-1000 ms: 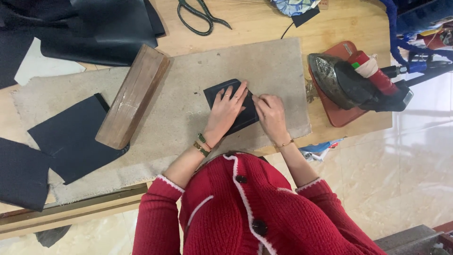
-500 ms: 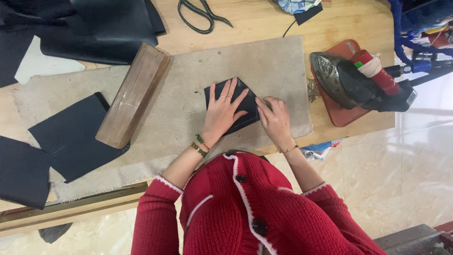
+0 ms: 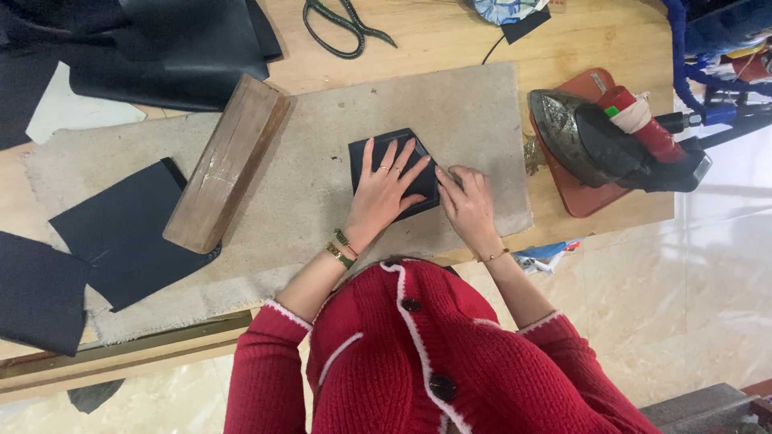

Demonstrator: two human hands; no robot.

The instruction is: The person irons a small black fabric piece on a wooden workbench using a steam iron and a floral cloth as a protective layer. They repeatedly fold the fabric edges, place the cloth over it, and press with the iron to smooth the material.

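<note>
Dark fabric piece [image 3: 394,153] under left hand [image 3: 384,191], beside right hand [image 3: 468,205].

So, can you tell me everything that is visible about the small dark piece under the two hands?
The small dark piece looks like thin fabric or leather, navy to black, flat, with angled corners giving it a roughly five-sided outline. It lies on the beige felt pad covering the wooden table. The left hand presses flat on it with fingers spread. The right hand touches its right edge.
</note>
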